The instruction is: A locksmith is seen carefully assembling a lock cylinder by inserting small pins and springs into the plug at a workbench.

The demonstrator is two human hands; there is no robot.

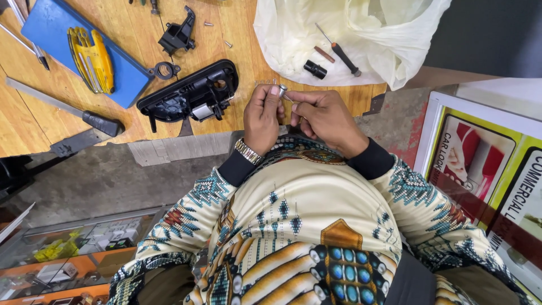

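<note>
A wooden workbench (51,121) carries a white plastic bag (350,34) and a black car door handle housing (189,93). Over its near edge, the left hand (262,118) pinches a small silver cylinder (282,89); the right hand (324,118) grips a thin metal pin (289,98) touching it.

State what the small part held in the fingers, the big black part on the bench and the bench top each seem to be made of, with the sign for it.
Small cylinder, pinched by left hand and right hand: probably metal, silvery and glinting.
Black handle housing: likely moulded plastic, matt black with ribs and recesses.
Bench top: wood or wood-look laminate, orange-brown with grain lines and a slight sheen.
</note>
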